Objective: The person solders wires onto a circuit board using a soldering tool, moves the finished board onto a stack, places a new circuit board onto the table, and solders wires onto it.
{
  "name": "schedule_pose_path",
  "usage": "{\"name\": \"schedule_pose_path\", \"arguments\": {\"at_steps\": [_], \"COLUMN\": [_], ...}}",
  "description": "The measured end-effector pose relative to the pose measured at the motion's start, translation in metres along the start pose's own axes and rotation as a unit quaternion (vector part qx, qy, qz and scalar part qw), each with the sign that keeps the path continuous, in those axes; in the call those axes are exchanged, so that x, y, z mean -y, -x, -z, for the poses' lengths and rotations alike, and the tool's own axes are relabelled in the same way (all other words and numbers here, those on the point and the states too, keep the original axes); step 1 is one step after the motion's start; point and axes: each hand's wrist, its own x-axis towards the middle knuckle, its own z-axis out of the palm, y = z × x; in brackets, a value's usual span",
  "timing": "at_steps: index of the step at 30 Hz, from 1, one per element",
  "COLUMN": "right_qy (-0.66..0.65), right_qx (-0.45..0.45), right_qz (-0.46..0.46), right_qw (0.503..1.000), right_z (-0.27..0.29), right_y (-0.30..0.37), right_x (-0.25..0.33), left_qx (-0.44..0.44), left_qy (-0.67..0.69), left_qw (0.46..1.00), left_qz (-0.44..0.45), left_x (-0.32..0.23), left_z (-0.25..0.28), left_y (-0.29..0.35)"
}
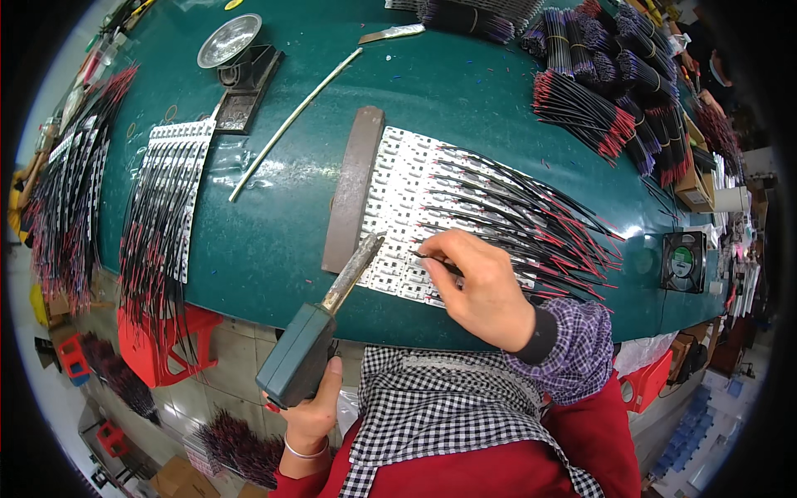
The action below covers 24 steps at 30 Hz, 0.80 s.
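Observation:
My left hand (315, 411) is wrapped around the grip of a dark green soldering gun (295, 355). Its metal barrel slants up to the right, and the tip is over a white panel of small circuit boards (400, 187). Pinched between the thumb and forefinger of my right hand (486, 290) is a thin black wire (449, 267), its end close to the panel's surface just right of the tip. Many black wires with red ends (531, 217) fan rightward from the panel. Along the panel's left edge lies a brown bar (355, 187).
At the left are wired panels (170, 178), one overhanging the table edge. A stand with a round metal dish (230, 41) is at the back left, near a pale stick (295, 124). Wire bundles (585, 112) are piled at the back right; a black spool box (684, 261) sits far right.

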Motion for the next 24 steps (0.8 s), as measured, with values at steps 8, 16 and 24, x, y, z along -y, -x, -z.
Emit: {"name": "schedule_pose_path", "arguments": {"at_steps": [8,16,24], "right_qy": [0.022,0.039,0.049], "right_qx": [0.021,0.028,0.029], "right_qz": [-0.018,-0.019,-0.014], "right_qw": [0.999,0.999,0.998], "right_z": [-0.013,-0.013,-0.013], "right_y": [0.0,-0.002,-0.003], "right_x": [-0.013,-0.009,-0.009], "left_qx": [0.001,0.038,0.065], "left_qy": [-0.041,-0.11,-0.111], "left_qw": [0.999,0.988,0.99], "left_qz": [-0.029,-0.1,-0.057], "left_x": [-0.012,-0.003,-0.008], "left_z": [-0.008,-0.008,-0.005], "left_y": [-0.005,-0.007,-0.008]}}
